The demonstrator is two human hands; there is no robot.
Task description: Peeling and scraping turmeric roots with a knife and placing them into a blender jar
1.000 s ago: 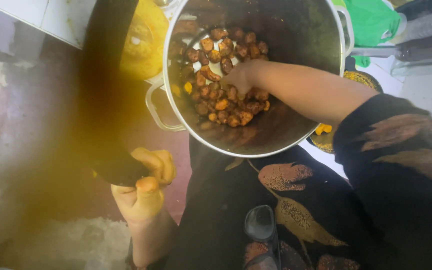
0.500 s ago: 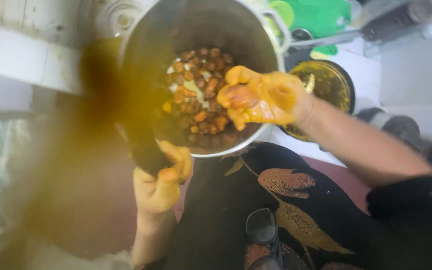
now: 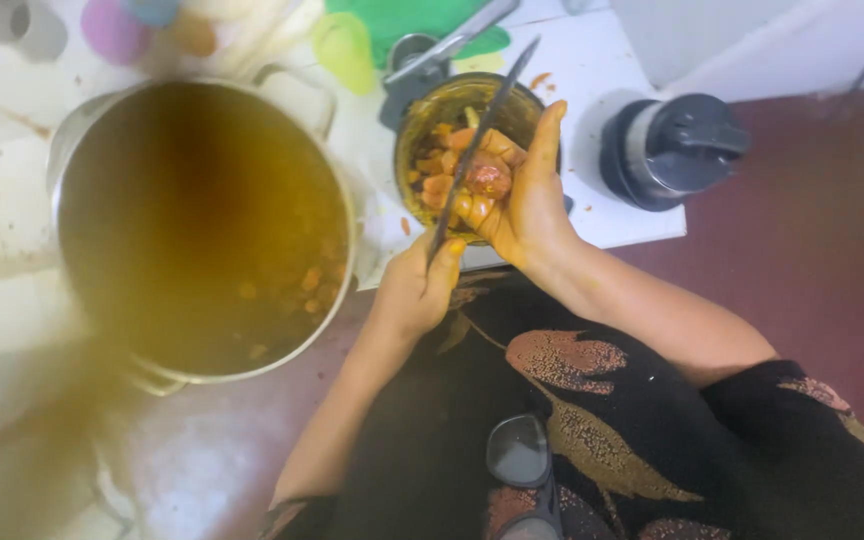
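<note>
Now a knife is gripped in the closed left hand; a reddish fruit is cupped by the half-open right hand.

The large steel pot lies left of the left hand; the small round bowl sits under the right hand, the dark blender jar to its right.

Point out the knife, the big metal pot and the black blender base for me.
knife (image 3: pixel 480 135), head view, middle of the blade.
big metal pot (image 3: pixel 337 290), head view, right rim.
black blender base (image 3: pixel 667 150), head view, top face.
</note>
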